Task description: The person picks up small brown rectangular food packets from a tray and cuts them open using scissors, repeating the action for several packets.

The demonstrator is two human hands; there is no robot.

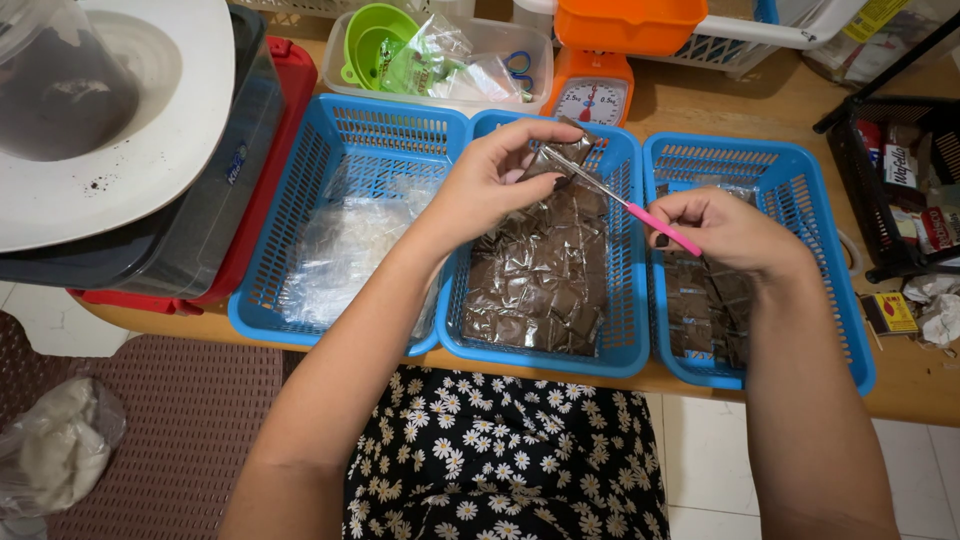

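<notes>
Nearest the viewer, a lap in a black dress with white daisies [500, 460] sits below the edge of the wooden table [915, 385].

Right hand [725, 230]: clenched around the pink handle of a thin tool [625, 205], whose metal front runs up and left toward the other grip. Whether it is scissors or a single blade cannot be told.

Left hand [490, 180]: fingers grasping a small clear packet [565, 155] of dark brown powder, held above the far end of the middle basket [625, 330]. The tool's tip touches the packet's lower edge.

Step in hand, as judged: trimming or opening the packet at its edge. The next move calls for a steady pinch from the left grip and a short, controlled stroke from the right, kept clear of the fingertips.

Condition of the packet: glossy, crinkled, squarish, apparently sealed.

Below both grips, the middle basket holds a heap of like packets [535, 285]. Under the right grip, the right basket [850, 300] holds flatter ones. Left of the left grip, the left basket [290, 180] holds clear plastic film [350, 245].

Beyond the grips stand an orange scale [592, 90] and a clear tub [535, 60] with green funnels [372, 42].
</notes>
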